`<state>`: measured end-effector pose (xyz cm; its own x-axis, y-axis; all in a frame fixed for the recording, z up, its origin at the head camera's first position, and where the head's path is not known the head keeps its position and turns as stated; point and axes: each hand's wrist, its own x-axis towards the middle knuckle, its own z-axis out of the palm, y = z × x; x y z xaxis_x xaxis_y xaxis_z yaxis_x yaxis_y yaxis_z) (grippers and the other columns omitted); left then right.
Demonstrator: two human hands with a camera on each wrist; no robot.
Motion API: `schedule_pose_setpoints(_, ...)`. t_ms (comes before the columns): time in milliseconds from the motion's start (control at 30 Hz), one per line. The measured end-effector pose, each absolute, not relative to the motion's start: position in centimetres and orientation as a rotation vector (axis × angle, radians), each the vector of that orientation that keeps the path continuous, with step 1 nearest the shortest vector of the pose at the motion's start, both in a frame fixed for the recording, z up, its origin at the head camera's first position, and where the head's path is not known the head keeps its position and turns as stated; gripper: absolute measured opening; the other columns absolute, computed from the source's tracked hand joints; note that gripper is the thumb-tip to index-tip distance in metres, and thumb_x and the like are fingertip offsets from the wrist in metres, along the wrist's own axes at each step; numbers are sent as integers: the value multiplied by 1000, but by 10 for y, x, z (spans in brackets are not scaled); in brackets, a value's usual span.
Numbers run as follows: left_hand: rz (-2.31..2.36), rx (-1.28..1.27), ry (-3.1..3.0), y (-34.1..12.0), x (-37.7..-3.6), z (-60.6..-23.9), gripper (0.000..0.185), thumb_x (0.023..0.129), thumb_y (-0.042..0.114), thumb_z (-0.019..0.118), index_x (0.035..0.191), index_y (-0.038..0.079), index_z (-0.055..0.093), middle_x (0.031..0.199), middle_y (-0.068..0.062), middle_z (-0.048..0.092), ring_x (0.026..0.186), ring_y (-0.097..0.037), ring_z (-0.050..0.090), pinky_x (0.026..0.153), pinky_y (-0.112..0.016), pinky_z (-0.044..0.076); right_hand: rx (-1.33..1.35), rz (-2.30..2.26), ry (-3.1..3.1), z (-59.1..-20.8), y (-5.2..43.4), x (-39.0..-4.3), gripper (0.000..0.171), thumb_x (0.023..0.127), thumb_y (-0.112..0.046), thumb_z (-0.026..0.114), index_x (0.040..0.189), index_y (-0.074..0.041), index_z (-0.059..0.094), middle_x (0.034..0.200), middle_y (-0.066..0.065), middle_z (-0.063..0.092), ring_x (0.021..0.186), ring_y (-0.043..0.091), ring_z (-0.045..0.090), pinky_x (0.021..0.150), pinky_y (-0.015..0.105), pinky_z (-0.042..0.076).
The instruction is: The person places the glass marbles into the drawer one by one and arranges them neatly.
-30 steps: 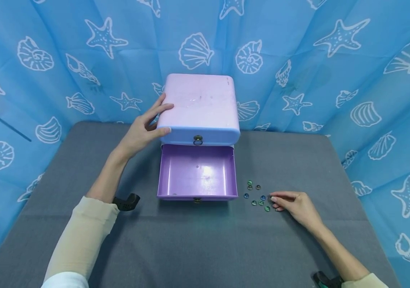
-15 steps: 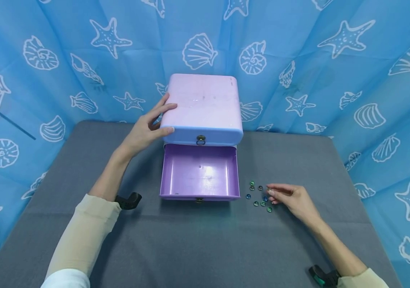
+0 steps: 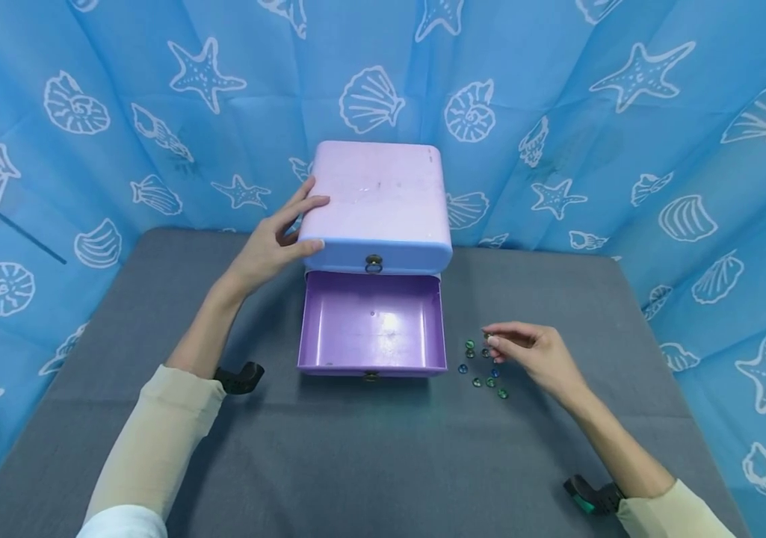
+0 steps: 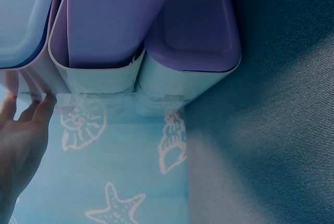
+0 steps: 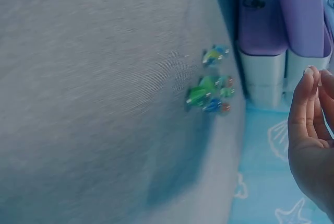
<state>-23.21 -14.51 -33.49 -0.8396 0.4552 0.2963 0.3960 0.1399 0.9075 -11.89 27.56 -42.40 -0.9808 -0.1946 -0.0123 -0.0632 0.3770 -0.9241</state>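
Observation:
A small drawer cabinet with a pink top and a blue upper drawer stands at the back of the table. Below that, a purple drawer is pulled out, and nothing large lies in it. My left hand rests on the cabinet's left side, fingers extended; the left wrist view shows its fingertips on the casing. My right hand pinches a small marble, mostly hidden by the fingertips, above the table right of the drawer. Loose green, blue and brownish marbles lie below it.
Grey cloth covers the table. A blue curtain with white shells and starfish hangs right behind the cabinet. A lower purple drawer, pushed in, shows in the left wrist view.
My right hand has lifted a marble from the table and moved left and away from me, nearer the open drawer. My left hand stays on the cabinet.

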Motion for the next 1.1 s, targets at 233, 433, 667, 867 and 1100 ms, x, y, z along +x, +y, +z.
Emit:
schedule_pose_setpoints(233, 1819, 869, 2354, -145, -231, -334, 58, 93, 11, 66, 147, 3, 45, 167, -1, 13, 152, -16, 11, 115, -61, 19, -280, -1711, 2493, -414, 264, -126, 25, 97, -14, 66, 115, 3, 69, 103, 25, 70, 81, 18, 72, 73, 36, 59)
schedule_pose_setpoints(433, 1802, 864, 2374, -145, -229, -332, 59, 92, 7, 66, 147, 1, 45, 167, -3, 12, 152, -18, 11, 115, -62, 20, -342, -1709, 2489, -405, 256, -133, 23, 96, -13, 67, 113, 2, 70, 97, 15, 74, 79, 23, 71, 70, 31, 59)
schedule_pose_setpoints(667, 1830, 901, 2364, -153, -252, -361, 60, 93, 18, 70, 148, 15, 48, 164, 14, 15, 151, -10, 12, 115, -62, 20, -390, -1710, 2464, -396, 244, -141, 22, 95, -14, 69, 112, 0, 70, 95, 10, 74, 79, 22, 71, 69, 31, 59)
schedule_pose_setpoints(867, 1835, 874, 2347, -153, -247, -359, 60, 93, 7, 67, 149, 8, 46, 166, 7, 12, 152, -13, 9, 115, -61, 19, -428, -1720, 2428, -388, 230, -148, 24, 94, -13, 69, 113, 2, 70, 96, 11, 74, 79, 20, 71, 71, 35, 59)
schedule_pose_setpoints(1100, 1841, 870, 2324, -146, -231, -337, 59, 93, 6, 65, 148, 2, 43, 167, -2, 11, 152, -19, 10, 115, -62, 18, -508, -1748, 2374, -379, 212, -155, 25, 94, -9, 69, 114, 6, 69, 97, 21, 71, 79, 29, 70, 70, 33, 59)
